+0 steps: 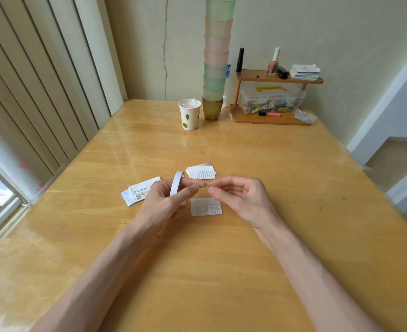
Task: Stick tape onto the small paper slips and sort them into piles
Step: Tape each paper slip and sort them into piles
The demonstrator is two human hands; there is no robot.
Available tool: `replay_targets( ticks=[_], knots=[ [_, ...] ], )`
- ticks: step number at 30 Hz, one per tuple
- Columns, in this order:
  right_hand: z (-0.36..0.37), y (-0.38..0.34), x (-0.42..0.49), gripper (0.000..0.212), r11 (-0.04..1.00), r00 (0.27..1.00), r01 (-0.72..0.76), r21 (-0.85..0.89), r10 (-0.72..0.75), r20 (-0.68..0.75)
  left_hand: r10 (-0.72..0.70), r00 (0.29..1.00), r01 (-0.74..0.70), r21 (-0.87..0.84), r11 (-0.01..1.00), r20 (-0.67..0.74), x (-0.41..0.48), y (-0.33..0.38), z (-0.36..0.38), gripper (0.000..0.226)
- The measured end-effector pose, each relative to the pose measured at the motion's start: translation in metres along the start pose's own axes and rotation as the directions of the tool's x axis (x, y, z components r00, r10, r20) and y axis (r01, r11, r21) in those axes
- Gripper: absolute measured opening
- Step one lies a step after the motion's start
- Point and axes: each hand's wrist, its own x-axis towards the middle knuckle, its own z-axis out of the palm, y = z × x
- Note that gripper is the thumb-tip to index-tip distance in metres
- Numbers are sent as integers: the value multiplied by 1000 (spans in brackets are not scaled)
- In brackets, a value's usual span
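My left hand (171, 198) holds a white tape roll (176, 183) upright, fingers curled round it, above the wooden table (197, 271). My right hand (238, 195) pinches at the tape's free end next to the left fingertips; the tape strip itself is too thin to make out. One printed paper slip (206, 206) lies flat on the table just below both hands. A small pile of slips (202, 173) sits behind the hands. Another pile of slips (137, 190) lies to the left, partly hidden by my left hand.
At the table's far side stand a paper cup (189, 113), a tall stack of coloured cups (216, 58) and a wooden shelf (279, 79) with bottles, note pads and a clear plastic box (270, 100). Vertical blinds and a window line the left edge.
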Motion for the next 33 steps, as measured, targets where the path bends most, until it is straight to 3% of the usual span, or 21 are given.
replay_targets(
  ticks=[17,25,27,33],
  knots=[
    [4,2,-1,8,1000,995,-3,-28,0,-104,-8,1000,9,44,999,-27,-1,1,2,18],
    [7,1,-1,11,1000,992,-19,-21,17,-122,17,998,-5,197,980,-63,-8,7,4,20],
    [8,2,-1,11,1000,992,-15,-15,13,-122,42,996,-20,251,968,-84,-8,8,3,14],
    [2,5,3,13,999,995,-32,-19,30,-90,87,971,-31,241,970,-223,-2,11,-15,25]
  ],
)
